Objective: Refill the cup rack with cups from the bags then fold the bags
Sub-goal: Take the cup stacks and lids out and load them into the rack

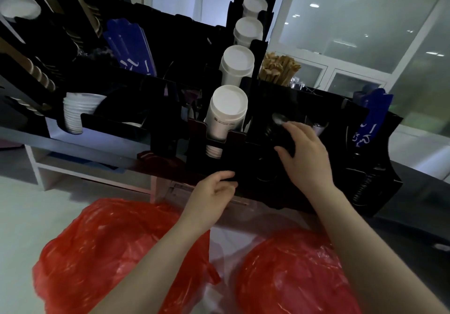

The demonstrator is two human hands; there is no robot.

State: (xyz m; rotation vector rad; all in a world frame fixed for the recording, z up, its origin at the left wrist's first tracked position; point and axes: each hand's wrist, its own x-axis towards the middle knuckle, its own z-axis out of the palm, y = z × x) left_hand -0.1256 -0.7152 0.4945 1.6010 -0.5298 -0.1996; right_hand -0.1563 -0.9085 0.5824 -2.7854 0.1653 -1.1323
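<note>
My right hand (302, 153) lies on dark stacked items in a compartment of the black cup rack (243, 158), fingers loosely spread around them. My left hand (214, 192) pinches the rack's front edge. White cups (227, 111) stand stacked in the column just left. Two red bags (117, 248) lie below my arms.

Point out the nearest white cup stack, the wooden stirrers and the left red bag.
Nearest white cup stack (229, 105), head view, flat top.
Wooden stirrers (280, 68), head view, middle of bundle.
Left red bag (102, 248), head view, crumpled upper surface.
</note>
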